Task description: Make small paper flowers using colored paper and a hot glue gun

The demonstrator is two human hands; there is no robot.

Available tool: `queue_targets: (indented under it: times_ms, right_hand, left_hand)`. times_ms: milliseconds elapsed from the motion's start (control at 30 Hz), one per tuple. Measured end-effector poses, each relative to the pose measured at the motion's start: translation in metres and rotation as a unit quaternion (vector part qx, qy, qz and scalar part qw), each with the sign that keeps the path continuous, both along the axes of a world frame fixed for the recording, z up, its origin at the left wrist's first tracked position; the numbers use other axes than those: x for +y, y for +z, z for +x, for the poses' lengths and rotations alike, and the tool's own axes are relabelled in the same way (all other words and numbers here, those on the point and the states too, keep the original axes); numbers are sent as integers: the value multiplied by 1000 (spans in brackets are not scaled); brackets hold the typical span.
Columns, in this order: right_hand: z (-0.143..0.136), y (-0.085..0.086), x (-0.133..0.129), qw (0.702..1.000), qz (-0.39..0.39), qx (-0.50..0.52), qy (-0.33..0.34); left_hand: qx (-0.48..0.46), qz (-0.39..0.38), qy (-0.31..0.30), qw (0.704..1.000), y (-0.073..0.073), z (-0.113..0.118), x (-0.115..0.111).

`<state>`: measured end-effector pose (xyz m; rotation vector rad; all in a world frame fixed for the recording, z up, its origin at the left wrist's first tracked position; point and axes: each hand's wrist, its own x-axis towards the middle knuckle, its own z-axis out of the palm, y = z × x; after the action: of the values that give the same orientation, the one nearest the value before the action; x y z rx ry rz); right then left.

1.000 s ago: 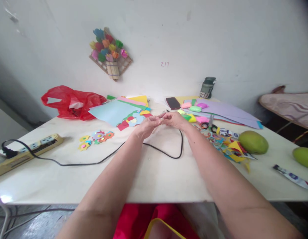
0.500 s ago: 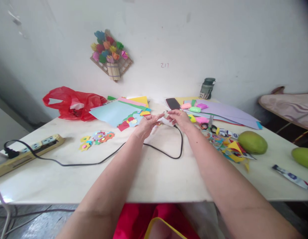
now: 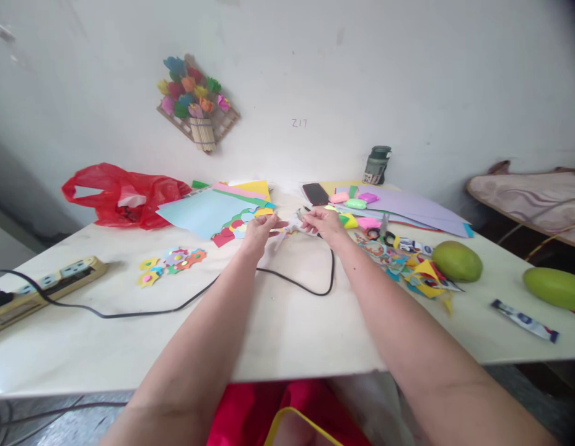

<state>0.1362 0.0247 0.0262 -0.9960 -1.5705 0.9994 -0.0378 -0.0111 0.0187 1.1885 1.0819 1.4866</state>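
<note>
Both my hands reach to the middle of the table, a short gap between them. My left hand [image 3: 264,232] has its fingers extended to the right, over a whitish, blurred thing on the table that I cannot make out. In my right hand [image 3: 321,222], thumb and fingers pinch something small and pale with a dark part, too small to name. A black cable [image 3: 310,290] loops on the table below the hands and passes behind my left forearm. Just left of my left hand are colourful paper cut-outs [image 3: 238,224].
Left: a power strip [image 3: 50,291], paper flowers [image 3: 176,260] and a red plastic bag [image 3: 124,198]. Right: a phone [image 3: 315,194], clay packets [image 3: 355,203], scissors [image 3: 384,230], paper scraps [image 3: 422,272], a green mango [image 3: 457,261] and a glue tube [image 3: 524,320]. A bottle [image 3: 377,165] stands behind.
The view has shifted, so the scene sits slightly further left. My hands have moved apart, and the left hand's fingers now point more downward, away from the small pale thing.
</note>
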Motion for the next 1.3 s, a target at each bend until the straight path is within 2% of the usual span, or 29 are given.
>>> queue_targets:
  times_ms: [100, 167, 267, 333, 433, 567, 767, 1000, 1133, 1300]
  right_hand:
    - [1, 0, 2, 998, 26, -52, -34]
    - [4, -2, 4, 984, 57, -138, -92]
    - [8, -4, 7, 928, 112, -312, -171]
    - [9, -7, 8, 887, 139, -405, -172]
    - [8, -11, 6, 845, 152, -489, -153]
    - [2, -14, 3, 821, 201, -512, -157]
    - [-16, -11, -7, 800, 280, -524, -88]
    - [-29, -14, -7, 761, 322, -562, -35]
    - [-33, -13, -4, 726, 349, -592, -24]
    - [-42, -6, -2, 666, 382, -640, 11]
  left_hand:
    - [34, 4, 39, 999, -1, -1, 2]
    - [51, 1, 73, 996, -2, -2, 3]
    - [56, -21, 106, 993, -3, -4, 3]
    - [55, -31, 109, 992, -4, -6, 4]
    - [59, -35, 108, 992, -7, -8, 5]
    - [66, -40, 116, 990, -8, -8, 5]
    - [94, -47, 119, 987, -6, -5, 4]
    - [35, -63, 114, 991, -9, -8, 7]
    - [-4, -65, 89, 994, -12, -10, 9]
    - [-11, -69, 63, 996, -8, -6, 5]
